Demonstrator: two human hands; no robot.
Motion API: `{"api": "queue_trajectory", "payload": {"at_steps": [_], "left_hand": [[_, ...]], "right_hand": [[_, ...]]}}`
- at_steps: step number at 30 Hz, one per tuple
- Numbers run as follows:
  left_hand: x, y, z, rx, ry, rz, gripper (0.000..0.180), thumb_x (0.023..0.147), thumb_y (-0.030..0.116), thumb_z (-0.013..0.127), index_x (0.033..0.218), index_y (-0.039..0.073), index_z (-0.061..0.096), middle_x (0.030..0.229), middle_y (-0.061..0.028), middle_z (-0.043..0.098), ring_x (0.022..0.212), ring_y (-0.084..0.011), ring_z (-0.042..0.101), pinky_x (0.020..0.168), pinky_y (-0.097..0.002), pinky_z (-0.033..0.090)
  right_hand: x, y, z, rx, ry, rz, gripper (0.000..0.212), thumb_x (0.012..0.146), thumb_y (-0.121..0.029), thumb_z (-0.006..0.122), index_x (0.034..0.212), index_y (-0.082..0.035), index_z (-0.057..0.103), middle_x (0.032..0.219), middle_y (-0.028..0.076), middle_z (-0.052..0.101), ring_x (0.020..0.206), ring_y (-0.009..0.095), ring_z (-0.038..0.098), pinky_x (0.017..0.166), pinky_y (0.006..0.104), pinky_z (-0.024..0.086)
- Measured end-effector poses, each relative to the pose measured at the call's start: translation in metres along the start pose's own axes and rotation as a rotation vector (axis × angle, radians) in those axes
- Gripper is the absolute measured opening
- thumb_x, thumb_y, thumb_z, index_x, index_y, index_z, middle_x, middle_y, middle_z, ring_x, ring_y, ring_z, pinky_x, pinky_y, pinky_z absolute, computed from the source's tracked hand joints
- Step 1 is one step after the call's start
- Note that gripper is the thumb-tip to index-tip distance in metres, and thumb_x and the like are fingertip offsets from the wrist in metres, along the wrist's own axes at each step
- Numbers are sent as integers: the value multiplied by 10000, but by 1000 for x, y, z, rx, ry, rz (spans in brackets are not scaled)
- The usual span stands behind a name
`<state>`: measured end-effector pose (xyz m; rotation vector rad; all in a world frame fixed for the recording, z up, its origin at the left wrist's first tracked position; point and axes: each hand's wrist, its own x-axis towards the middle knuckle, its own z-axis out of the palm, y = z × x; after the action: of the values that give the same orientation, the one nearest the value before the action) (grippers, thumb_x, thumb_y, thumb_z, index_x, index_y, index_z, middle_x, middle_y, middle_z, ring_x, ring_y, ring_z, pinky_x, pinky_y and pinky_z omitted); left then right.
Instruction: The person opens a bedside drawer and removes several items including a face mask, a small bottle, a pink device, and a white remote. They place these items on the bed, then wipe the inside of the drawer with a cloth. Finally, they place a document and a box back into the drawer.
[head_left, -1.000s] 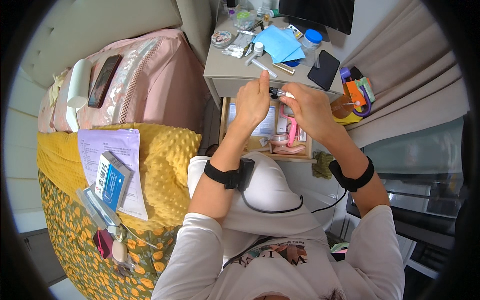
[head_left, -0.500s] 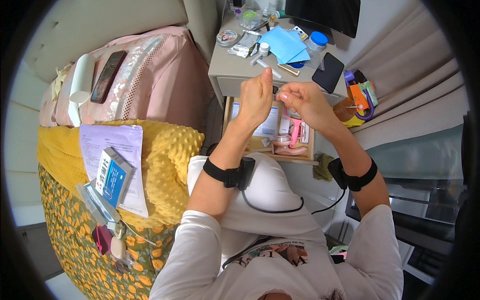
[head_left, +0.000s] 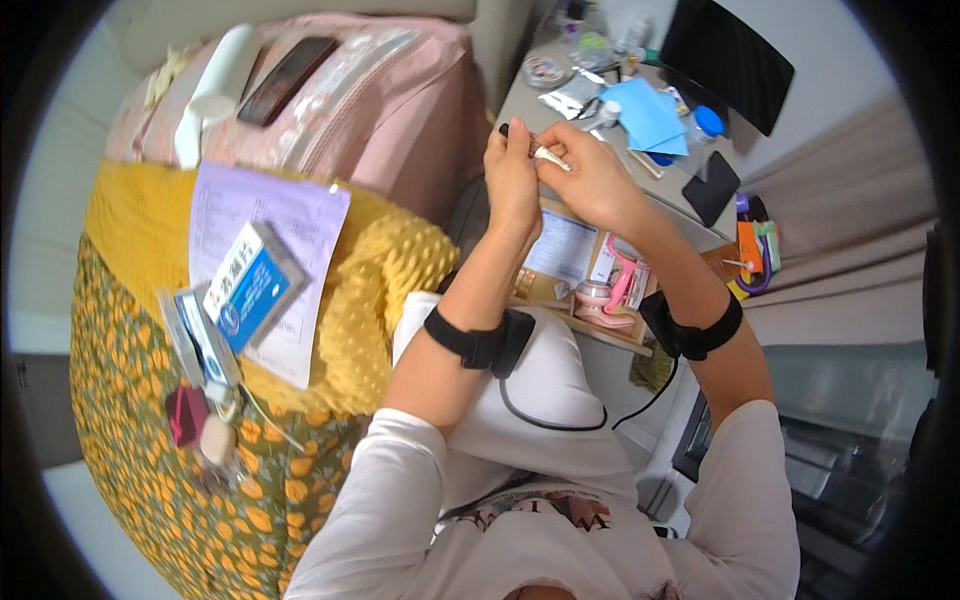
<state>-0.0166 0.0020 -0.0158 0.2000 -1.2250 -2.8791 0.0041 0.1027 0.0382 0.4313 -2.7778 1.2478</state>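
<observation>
Drawer (head_left: 542, 288), open: is holding a printed sheet (head_left: 562, 248) and a pink tool (head_left: 628, 275). Slim implement (head_left: 552, 158), black-and-white, in front of the desk (head_left: 662, 186): left hand (head_left: 512, 185), thumb extending forward, and right hand (head_left: 592, 175), pinching, are gripping it together. Beyond: blue-lidded jar (head_left: 706, 122) is standing.

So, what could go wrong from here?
The small item is pinched between the left hand and the right hand; it might slip and drop, perhaps into the open drawer. The cable hangs in a slack loop from the left strap and could snag. The dark phone lies near the desk's front edge, so a bump might knock it off.
</observation>
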Motion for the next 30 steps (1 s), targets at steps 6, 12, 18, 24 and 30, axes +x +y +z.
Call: {"api": "queue_trajectory", "payload": {"at_steps": [6, 12, 18, 24, 30], "left_hand": [[-4, 8, -17, -301, 329, -187, 432, 998, 365, 340, 1279, 50, 251, 762, -56, 461, 551, -162, 495, 454, -294, 420], [-14, 27, -20, -348, 410, -211, 323, 988, 391, 353, 1058, 76, 331, 722, -28, 405, 497, -113, 396, 427, -262, 346], [-16, 45, -33, -378, 413, -218, 309, 987, 409, 360, 943, 104, 331, 640, 14, 388, 483, -100, 372, 444, -258, 336], [-13, 58, -38, -405, 422, -176, 334, 988, 415, 359, 954, 83, 368, 648, 15, 397, 490, -96, 384, 451, -258, 339], [-11, 63, -41, -417, 482, -176, 346, 984, 422, 370, 962, 77, 385, 652, 16, 397, 498, -96, 382, 450, -256, 343]], "right_hand": [[34, -28, 25, -268, 173, -231, 331, 803, -126, 587, 1120, -43, 540, 1094, 107, 580, 942, 227, 527, 761, 297, 451], [114, -94, 78, -374, 211, -464, 543, 742, -100, 540, 1272, -128, 423, 1252, 14, 559, 1142, 230, 452, 894, 403, 350], [185, -149, 126, -568, 2, -199, 570, 712, -59, 537, 1267, -37, 407, 1211, 215, 527, 1217, 334, 420, 966, 508, 302], [229, -141, 164, -719, 13, -252, 534, 713, -54, 524, 1236, -33, 422, 1226, 208, 525, 1231, 334, 407, 968, 551, 283], [249, -126, 175, 238, -65, -514, 531, 712, -30, 538, 1226, -18, 406, 1127, 161, 589, 1140, 245, 515, 968, 403, 364]]}}
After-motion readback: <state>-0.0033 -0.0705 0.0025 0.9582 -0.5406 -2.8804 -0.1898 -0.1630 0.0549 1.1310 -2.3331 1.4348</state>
